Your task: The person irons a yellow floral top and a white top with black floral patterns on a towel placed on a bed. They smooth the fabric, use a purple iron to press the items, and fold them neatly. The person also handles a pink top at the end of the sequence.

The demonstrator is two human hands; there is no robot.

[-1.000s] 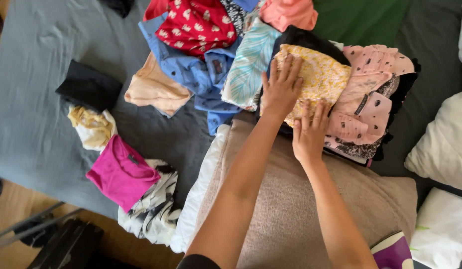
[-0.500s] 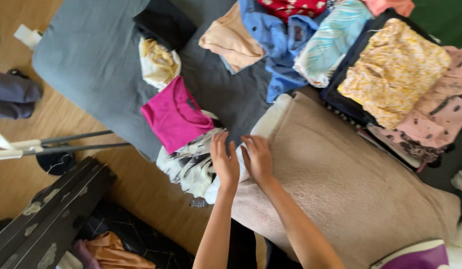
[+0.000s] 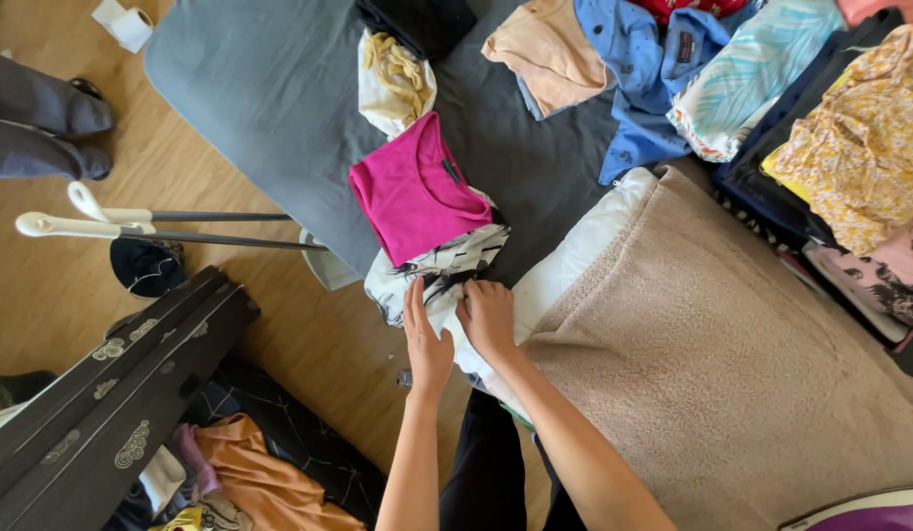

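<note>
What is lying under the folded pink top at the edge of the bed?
The pink top rests on a white garment with black print, which both hands, left and right, grip. The covered part of that garment is hidden.

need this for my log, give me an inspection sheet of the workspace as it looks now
surface: grey bed cover with a beige fleece blanket over white padding at its near edge
job's things: black and white patterned garment at the bed edge, pink top lying on it
clutter: yellow floral garment, blue shirt, peach top, striped top, open suitcase on the floor
grippers: left hand and right hand both rest on the patterned garment
cables: nothing seen
surroundings: wooden floor, paper roll, a seated person's legs
</note>
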